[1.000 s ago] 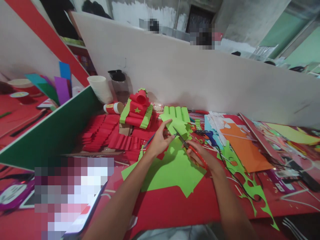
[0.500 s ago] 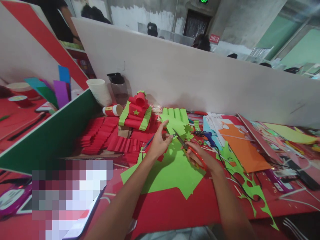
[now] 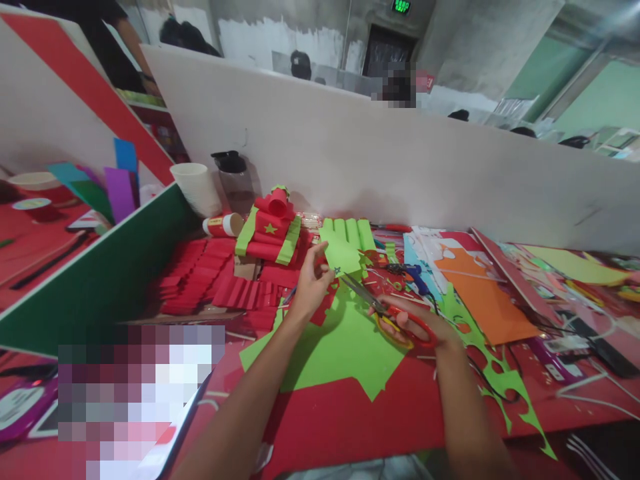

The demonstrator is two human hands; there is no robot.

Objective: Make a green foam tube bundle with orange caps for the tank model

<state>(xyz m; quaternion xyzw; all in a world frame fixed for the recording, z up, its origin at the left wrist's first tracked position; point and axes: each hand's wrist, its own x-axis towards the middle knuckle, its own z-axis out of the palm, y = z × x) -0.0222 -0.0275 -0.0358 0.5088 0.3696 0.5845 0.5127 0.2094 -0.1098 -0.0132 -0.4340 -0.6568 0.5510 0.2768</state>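
Between its thumb and fingers my left hand (image 3: 314,283) pinches a piece of light green paper (image 3: 343,257) with a small star outline drawn near its lower edge. My right hand (image 3: 397,317) is closed around scissors (image 3: 383,310) with red and yellow handles. Their blades point up and left, the tips just below and right of the held paper. Under both hands lies a larger green sheet (image 3: 345,353) with a jagged edge. Behind the held piece are green paper rolls (image 3: 353,230).
At the back left stands a red paper figure (image 3: 273,230) with green strips, beside folded red paper (image 3: 195,277). A glue gun (image 3: 413,273), an orange sheet (image 3: 483,293) and cut green scraps (image 3: 495,363) lie right. A white partition (image 3: 400,160) runs behind; a phone (image 3: 165,420) is front left.
The scissors have drawn back from the held paper, down and to the right, and their red handle has turned more into view. My left hand still holds the paper, slightly shifted left.
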